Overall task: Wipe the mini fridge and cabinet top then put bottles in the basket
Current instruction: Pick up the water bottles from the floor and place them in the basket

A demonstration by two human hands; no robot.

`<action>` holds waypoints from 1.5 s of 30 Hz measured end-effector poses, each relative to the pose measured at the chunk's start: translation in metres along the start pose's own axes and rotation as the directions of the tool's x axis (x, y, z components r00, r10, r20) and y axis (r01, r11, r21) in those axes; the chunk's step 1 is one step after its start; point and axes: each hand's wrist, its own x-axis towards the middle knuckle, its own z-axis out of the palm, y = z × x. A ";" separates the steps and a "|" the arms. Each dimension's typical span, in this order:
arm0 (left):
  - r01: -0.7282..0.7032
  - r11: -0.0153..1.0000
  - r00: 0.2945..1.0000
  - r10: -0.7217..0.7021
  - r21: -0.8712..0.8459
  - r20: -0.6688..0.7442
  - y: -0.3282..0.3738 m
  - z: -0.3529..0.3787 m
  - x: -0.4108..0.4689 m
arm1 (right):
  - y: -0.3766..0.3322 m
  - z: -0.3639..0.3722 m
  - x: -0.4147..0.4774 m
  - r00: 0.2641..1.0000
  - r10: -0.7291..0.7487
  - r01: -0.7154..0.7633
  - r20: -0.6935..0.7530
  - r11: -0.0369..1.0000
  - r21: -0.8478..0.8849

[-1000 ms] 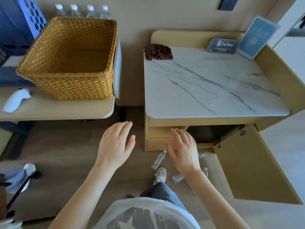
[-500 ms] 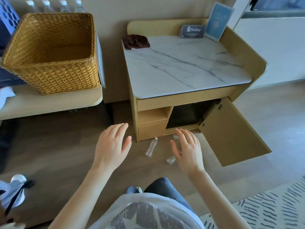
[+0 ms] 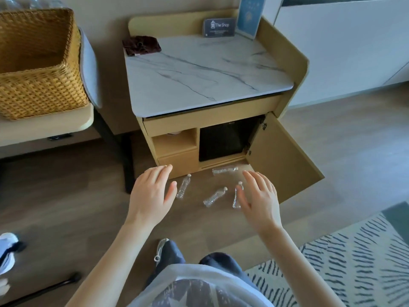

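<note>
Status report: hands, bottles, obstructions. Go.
Left hand and right hand open, empty. Four bottles lying on floor; basket on bench. Cabinet door open beside right hand.

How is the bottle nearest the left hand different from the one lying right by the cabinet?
The bottle by the left hand lies nearly lengthwise away from the viewer, cap pointing toward the cabinet, out on the open floor. The bottle by the cabinet lies crosswise, cap pointing right, close along the cabinet's base below the dark mini fridge. Both are clear plastic with pale caps, lying flat, untouched.
</note>
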 end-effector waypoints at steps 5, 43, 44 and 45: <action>0.003 0.999 1.000 -0.003 -0.036 -0.009 0.084 0.033 -0.008 | 0.066 -0.043 -0.018 0.999 -0.034 0.034 -0.013 0.999 -0.025; -0.123 0.990 0.986 0.115 0.070 0.118 -0.078 0.663 0.149 | 0.467 0.528 0.024 0.976 0.206 -0.211 0.069 0.974 0.080; -0.142 0.987 0.984 0.132 0.075 0.121 -0.084 0.684 0.149 | 0.479 0.547 0.021 0.977 0.203 -0.208 0.068 0.976 0.070; -0.160 0.983 0.981 0.149 0.087 0.125 -0.090 0.703 0.150 | 0.490 0.563 0.018 0.977 0.201 -0.205 0.067 0.977 0.061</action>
